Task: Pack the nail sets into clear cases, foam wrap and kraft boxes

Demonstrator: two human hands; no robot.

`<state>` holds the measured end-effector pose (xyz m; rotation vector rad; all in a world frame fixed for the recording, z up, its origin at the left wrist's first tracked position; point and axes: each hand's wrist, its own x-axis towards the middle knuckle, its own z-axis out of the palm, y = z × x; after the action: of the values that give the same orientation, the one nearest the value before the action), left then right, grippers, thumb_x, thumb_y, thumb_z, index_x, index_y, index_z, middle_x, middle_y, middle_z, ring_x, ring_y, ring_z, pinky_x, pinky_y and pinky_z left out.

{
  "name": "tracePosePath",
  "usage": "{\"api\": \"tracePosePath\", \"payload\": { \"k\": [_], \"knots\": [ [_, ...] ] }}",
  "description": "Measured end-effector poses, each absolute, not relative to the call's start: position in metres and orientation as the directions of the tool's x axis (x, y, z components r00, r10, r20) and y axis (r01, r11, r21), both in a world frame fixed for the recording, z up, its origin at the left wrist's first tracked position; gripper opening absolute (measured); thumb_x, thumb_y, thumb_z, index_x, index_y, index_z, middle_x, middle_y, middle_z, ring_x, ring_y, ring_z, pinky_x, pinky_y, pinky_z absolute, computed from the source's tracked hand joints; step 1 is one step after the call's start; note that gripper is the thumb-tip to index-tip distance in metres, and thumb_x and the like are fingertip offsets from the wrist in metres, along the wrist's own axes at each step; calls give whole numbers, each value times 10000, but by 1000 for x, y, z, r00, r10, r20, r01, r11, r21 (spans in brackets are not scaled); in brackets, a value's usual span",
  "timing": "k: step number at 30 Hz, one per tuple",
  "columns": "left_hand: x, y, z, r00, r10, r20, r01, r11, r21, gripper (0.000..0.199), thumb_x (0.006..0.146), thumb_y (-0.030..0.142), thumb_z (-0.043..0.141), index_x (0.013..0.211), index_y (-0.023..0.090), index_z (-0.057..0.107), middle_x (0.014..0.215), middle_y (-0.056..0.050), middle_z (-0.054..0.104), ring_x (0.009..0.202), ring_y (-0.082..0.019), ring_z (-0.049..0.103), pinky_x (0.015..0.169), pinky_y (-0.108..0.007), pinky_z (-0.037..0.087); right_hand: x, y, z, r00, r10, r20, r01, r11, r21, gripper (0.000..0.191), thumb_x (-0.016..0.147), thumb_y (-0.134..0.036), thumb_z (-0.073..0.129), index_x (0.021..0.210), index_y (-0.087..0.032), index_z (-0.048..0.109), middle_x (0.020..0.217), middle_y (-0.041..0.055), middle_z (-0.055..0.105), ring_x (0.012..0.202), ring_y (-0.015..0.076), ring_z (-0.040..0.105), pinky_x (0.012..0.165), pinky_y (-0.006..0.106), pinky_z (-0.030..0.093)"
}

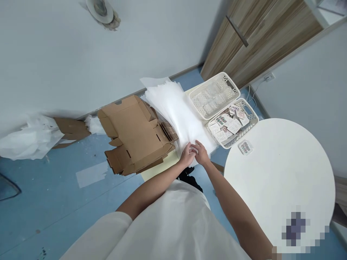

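My left hand [187, 155] and my right hand [201, 153] are close together over the near end of a stack of thin white foam sheets [179, 108]. The fingers of both hands are bent, and their tips meet. Whatever lies between them, perhaps a sheet's edge, is too small to make out. Left of the stack, flattened brown cardboard boxes [135, 130] lie in a pile, their flaps partly folded. Beyond my right hand are two white plastic baskets. The near basket [226, 144] holds small printed cards; clear packets fill the far basket [189, 99].
At the right stands a round white table [279, 173] with a small clear case [245, 147] on it and a blurred dark item. White wrapping [29, 139] and cardboard [72, 128] lie along the wall at left. A wooden cabinet [252, 32] stands behind.
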<state>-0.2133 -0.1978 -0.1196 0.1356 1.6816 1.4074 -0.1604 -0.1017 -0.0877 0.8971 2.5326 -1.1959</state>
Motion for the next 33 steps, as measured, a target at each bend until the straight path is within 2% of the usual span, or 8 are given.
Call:
{"api": "tracePosePath", "payload": {
  "k": [5, 7, 11, 15, 20, 26, 30, 33],
  "knots": [
    [-219, -186, -125, -654, 355, -668, -633, 228, 740, 340, 764, 294, 535, 1068, 148, 492, 975, -101, 586, 873, -175, 575, 747, -288, 461, -156, -117, -67, -888, 279, -366, 455, 412, -789, 421, 744, -174, 427, 1139, -255, 550, 1306, -6, 437, 1216, 206, 381, 1011, 367, 317],
    [-223, -185, -123, -633, 321, -704, -683, 198, 704, 248, 764, 322, 530, 942, 149, 529, 849, -69, 589, 752, -145, 575, 647, -256, 462, -154, -117, -62, -868, 348, -354, 476, 382, -792, 366, 755, -223, 444, 1095, -254, 578, 1263, 6, 485, 1181, 213, 422, 1000, 380, 327],
    [-229, -187, -115, -592, 324, -738, -737, 153, 659, 196, 762, 364, 507, 766, 168, 508, 615, 17, 499, 541, -88, 489, 506, -201, 403, -156, -98, -65, -690, 659, -301, 641, 362, -677, 410, 745, -378, 500, 1111, -200, 546, 1256, 83, 480, 1183, 251, 400, 987, 422, 306],
    [-230, -193, -110, -555, 383, -739, -786, 50, 616, 224, 765, 400, 481, 725, 180, 467, 610, 27, 494, 520, -77, 480, 498, -192, 397, -161, -79, -72, -486, 738, -467, 810, 181, -557, 649, 686, -481, 547, 1234, -158, 416, 1197, 139, 512, 1098, 273, 465, 898, 404, 371],
    [-228, -197, -111, -595, 361, -718, -739, 106, 665, 230, 761, 401, 486, 725, 173, 485, 634, 17, 511, 553, -79, 492, 517, -187, 398, -163, -75, -64, -476, 776, -415, 805, 194, -560, 435, 745, -467, 458, 1085, -204, 522, 1008, 84, 609, 917, 240, 550, 768, 351, 411],
    [-228, -195, -107, -675, 284, -680, -669, 152, 728, 259, 774, 396, 469, 636, 179, 440, 508, 58, 378, 448, -62, 383, 446, -171, 327, -162, -70, -56, -527, 789, -316, 769, 283, -573, 350, 816, -410, 342, 1050, -224, 522, 773, 50, 625, 726, 208, 561, 670, 323, 395],
    [-227, -194, -106, -685, 279, -673, -667, 131, 733, 270, 793, 423, 438, 667, 184, 434, 530, 56, 397, 454, -61, 392, 447, -169, 323, -159, -63, -59, -511, 787, -345, 756, 220, -617, 325, 820, -412, 321, 937, -218, 554, 800, 50, 621, 712, 195, 547, 651, 314, 406],
    [-227, -196, -106, -680, 284, -676, -674, 122, 729, 272, 799, 438, 426, 697, 186, 435, 540, 56, 409, 462, -61, 405, 453, -167, 333, -157, -59, -57, -506, 804, -312, 741, 220, -635, 332, 814, -386, 352, 1033, -195, 514, 906, 75, 606, 797, 203, 552, 712, 338, 419]
  ]
}}
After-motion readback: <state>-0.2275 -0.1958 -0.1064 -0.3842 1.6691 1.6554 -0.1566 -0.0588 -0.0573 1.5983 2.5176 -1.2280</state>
